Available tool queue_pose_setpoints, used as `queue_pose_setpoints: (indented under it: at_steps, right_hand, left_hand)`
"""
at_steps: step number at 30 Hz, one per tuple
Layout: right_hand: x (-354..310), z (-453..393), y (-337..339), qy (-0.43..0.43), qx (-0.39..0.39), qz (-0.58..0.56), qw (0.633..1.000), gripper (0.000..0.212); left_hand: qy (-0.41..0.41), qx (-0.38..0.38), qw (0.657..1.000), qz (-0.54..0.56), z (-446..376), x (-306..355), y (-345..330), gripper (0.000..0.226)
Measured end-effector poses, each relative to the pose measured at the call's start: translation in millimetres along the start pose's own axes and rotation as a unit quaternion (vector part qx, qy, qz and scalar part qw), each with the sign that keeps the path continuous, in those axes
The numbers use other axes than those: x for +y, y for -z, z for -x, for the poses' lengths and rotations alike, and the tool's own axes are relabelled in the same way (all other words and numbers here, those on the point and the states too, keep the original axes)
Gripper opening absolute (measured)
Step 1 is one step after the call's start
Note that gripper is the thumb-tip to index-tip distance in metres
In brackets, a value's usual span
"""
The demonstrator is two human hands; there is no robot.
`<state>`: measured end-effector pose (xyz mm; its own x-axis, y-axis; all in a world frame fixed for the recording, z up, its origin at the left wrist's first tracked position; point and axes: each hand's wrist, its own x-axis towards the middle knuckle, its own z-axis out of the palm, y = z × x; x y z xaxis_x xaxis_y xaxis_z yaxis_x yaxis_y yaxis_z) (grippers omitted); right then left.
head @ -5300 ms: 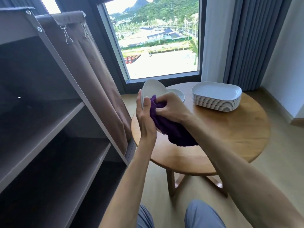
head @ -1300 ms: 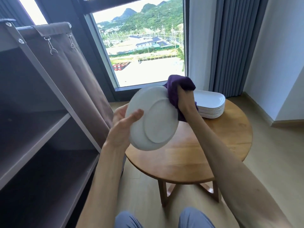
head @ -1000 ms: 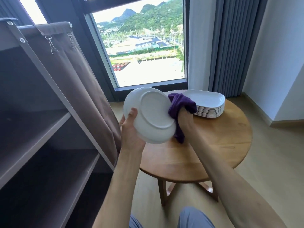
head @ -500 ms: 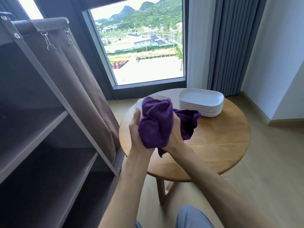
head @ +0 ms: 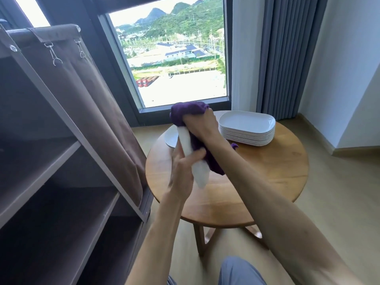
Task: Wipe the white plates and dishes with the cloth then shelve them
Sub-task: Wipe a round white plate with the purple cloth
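My left hand (head: 183, 168) grips a round white plate (head: 194, 161), held edge-on and upright above the round wooden table (head: 267, 177). My right hand (head: 200, 125) presses a purple cloth (head: 188, 110) against the plate's far face and top rim; the cloth hangs down behind the plate. A second white dish (head: 171, 137) lies on the table behind my hands, partly hidden. A stack of several oblong white plates (head: 247, 128) stands at the table's back right.
A brown fabric shelf unit (head: 51, 161) with open shelves stands to the left, its curtain pulled aside. Behind the table are a window (head: 174, 64) and grey curtains (head: 287, 54). My knees (head: 236, 272) show at the bottom, over a pale wooden floor.
The plate has turned from showing its underside to edge-on. The cloth, bunched over both hands half a second ago, now sits on the plate's top rim and far side.
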<state>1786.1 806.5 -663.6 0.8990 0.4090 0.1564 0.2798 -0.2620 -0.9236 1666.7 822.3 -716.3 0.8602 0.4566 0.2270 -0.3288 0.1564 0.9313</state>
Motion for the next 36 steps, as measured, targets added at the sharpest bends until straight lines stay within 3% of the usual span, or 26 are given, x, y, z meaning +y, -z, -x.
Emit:
queue_pose_setpoints:
  at_steps: [3,7,11,14,16,18,21,27,31,36]
  right_hand:
    - [2.0,-6.1,6.5,0.002,-0.011,0.033,0.999,0.025]
    - [21.5,-11.1,1.2,-0.006,0.007,0.022,1.000,0.022]
    - [13.3,7.6,-5.0,-0.024,0.059,-0.108,0.992,0.013]
    - [15.2,33.7,-6.5,-0.038,-0.020,-0.297,0.954,0.023]
    - [27.0,42.8,-6.7,-0.050,-0.095,-0.349,0.931,0.025]
    - [41.3,50.1,-5.0,-0.013,-0.109,-0.273,0.956,0.018]
    - [48.0,56.2,-1.0,0.090,-0.083,-0.180,0.976,0.007]
    - [19.4,54.2,15.2,0.236,-0.064,-0.201,0.949,0.027]
    - [18.7,39.4,14.5,0.265,-0.072,-0.125,0.953,0.027]
    - [36.9,26.6,18.6,0.250,0.008,-0.070,0.966,0.040]
  left_hand:
    - [0.004,0.008,1.000,-0.029,1.5,-5.1,2.4,0.064]
    - [0.007,0.031,0.999,-0.014,1.6,-13.0,5.0,0.073]
    - [0.004,0.061,0.998,0.024,-0.3,-16.0,-1.1,0.082]
    - [-0.036,0.083,0.995,0.042,-8.1,-11.9,2.6,0.082]
    - [-0.062,0.097,0.992,0.053,-16.5,-4.8,10.7,0.086]
    - [-0.063,0.113,0.989,0.068,-21.8,0.0,18.0,0.089]
    - [0.002,0.129,0.983,0.134,-17.6,5.0,19.8,0.084]
    - [0.043,0.095,0.971,0.217,-9.5,15.5,23.8,0.068]
    - [0.047,0.110,0.962,0.244,-5.3,16.0,20.2,0.084]
    - [0.075,0.090,0.961,0.249,8.4,10.4,16.4,0.094]
